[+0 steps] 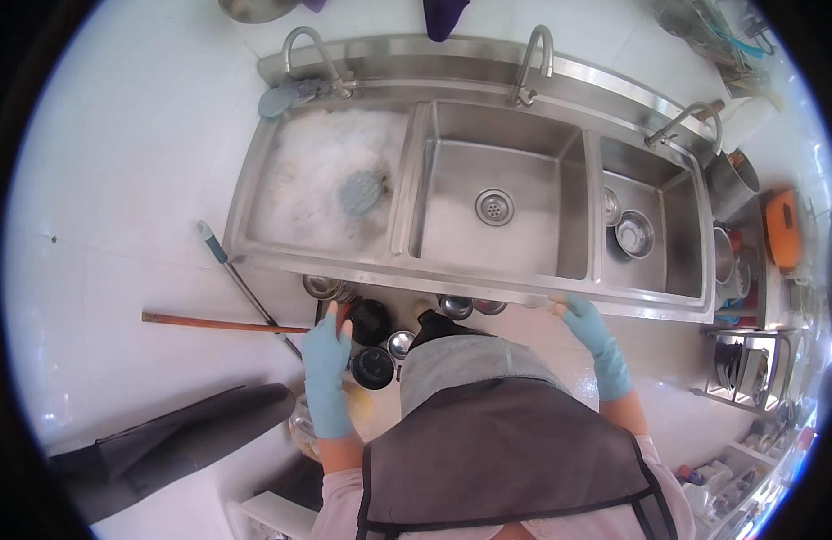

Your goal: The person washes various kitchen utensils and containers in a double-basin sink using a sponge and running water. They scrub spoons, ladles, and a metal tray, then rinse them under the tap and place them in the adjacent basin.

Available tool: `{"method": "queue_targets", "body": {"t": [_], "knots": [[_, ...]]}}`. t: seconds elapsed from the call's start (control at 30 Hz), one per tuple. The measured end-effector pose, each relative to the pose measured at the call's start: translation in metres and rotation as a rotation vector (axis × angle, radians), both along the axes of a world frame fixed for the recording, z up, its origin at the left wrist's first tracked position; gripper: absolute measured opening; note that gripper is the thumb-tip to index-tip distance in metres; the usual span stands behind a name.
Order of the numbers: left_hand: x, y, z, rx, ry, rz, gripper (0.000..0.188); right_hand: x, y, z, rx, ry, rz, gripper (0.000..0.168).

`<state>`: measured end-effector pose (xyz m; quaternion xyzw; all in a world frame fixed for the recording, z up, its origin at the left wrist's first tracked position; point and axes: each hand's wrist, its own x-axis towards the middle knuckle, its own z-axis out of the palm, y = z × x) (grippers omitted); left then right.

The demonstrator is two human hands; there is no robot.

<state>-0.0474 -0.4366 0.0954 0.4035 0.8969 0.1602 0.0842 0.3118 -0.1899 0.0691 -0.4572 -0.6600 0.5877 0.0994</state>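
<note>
My left hand (327, 344), in a light blue glove with bare fingertips showing, is in front of the left sink, with nothing held. My right hand (581, 320), gloved the same way, is by the front edge of the steel sink unit (483, 287); whether its fingertips touch the edge I cannot tell. White suds fill the left basin (321, 169), and a round grey-blue scrubbing pad (361, 193) lies on them. The middle basin (497, 236) shows its drain. In the right basin, a small metal bowl (635, 235) stands beside another round metal piece.
Three curved faucets (541, 50) rise behind the basins. Below the front edge are black pans (373, 368) and metal bowls (323, 286) on the floor. A wooden stick (220, 322) and a long-handled tool (244, 287) cross at the left. A metal rack (754, 368) stands at the right.
</note>
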Motion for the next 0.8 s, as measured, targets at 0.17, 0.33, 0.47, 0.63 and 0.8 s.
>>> {"method": "queue_targets", "body": {"t": [0.17,0.33,0.47,0.63,0.8], "knots": [[0.019,-0.02,0.0,0.034,-0.008,0.087,0.044,0.016,-0.002,-0.023,0.077,-0.069,0.135,0.028],[0.066,-0.078,-0.037,0.002,-0.098,0.196,0.043,0.02,0.001,-0.039,0.052,-0.13,0.284,0.028],[0.091,-0.105,-0.042,-0.146,-0.152,0.312,0.042,0.011,0.004,-0.036,0.018,-0.133,0.349,0.028],[0.097,-0.119,-0.041,-0.159,-0.148,0.362,0.042,-0.012,0.014,-0.024,0.068,-0.158,0.427,0.028],[0.084,-0.108,-0.032,-0.101,-0.166,0.353,0.042,-0.007,0.014,-0.036,0.062,-0.134,0.4,0.029]]}}
